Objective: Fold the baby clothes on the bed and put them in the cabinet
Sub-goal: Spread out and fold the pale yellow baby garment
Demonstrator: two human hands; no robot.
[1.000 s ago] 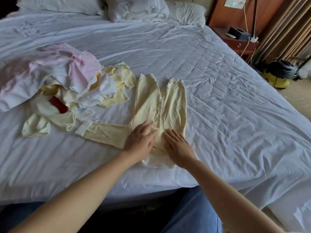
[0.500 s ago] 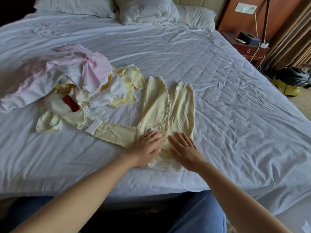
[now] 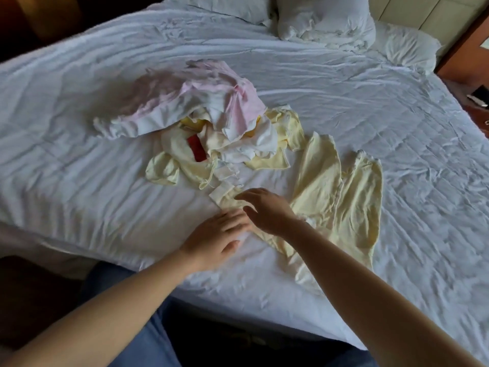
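A pale yellow baby romper point(image 3: 341, 202) lies spread flat on the white bed point(image 3: 397, 115), its two legs pointing away from me and one sleeve stretched out to the left. My left hand point(image 3: 219, 239) lies flat at the near edge of that sleeve, fingers straight. My right hand point(image 3: 267, 210) reaches across over the sleeve with relaxed, slightly spread fingers, just beyond the left hand. A heap of unfolded baby clothes point(image 3: 211, 123), pink, white and yellow, sits further back on the left.
Pillows point(image 3: 325, 19) lie at the head of the bed. A wooden nightstand point(image 3: 476, 102) stands at the far right edge. My blue-trousered legs point(image 3: 148, 340) are against the bed's near edge. No cabinet is in view.
Both hands have moved left from the romper's body onto its outstretched sleeve. The camera has swung left and closer, so the nightstand has slid to the frame's edge.
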